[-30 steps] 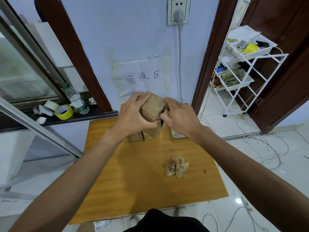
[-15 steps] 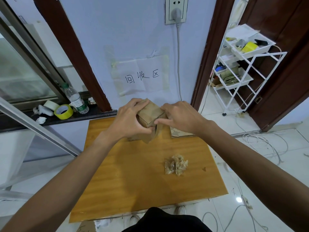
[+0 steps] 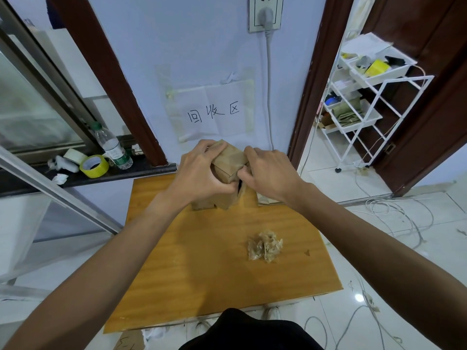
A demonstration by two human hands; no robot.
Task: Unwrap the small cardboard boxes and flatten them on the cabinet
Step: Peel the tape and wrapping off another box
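A small brown cardboard box (image 3: pixel 230 160) is held tilted above the far edge of the wooden cabinet top (image 3: pixel 202 261). My left hand (image 3: pixel 199 173) grips its left side, fingers curled over the top. My right hand (image 3: pixel 267 173) pinches a flap at the box's front right corner. Below it, more brown cardboard boxes (image 3: pixel 214 202) stand on the cabinet, partly hidden by my hands. A flattened piece of cardboard (image 3: pixel 267 200) lies under my right wrist.
A crumpled wad of clear tape (image 3: pixel 264 246) lies on the cabinet's right half. A window ledge at left holds a water bottle (image 3: pixel 112 145) and a yellow tape roll (image 3: pixel 94 165). A white wire rack (image 3: pixel 364 97) stands at right; cables (image 3: pixel 394 213) trail over the floor.
The held box has dropped slightly toward the boxes below and tilted. My right hand's fingers have shifted to the front corner flap, which now gapes a little.
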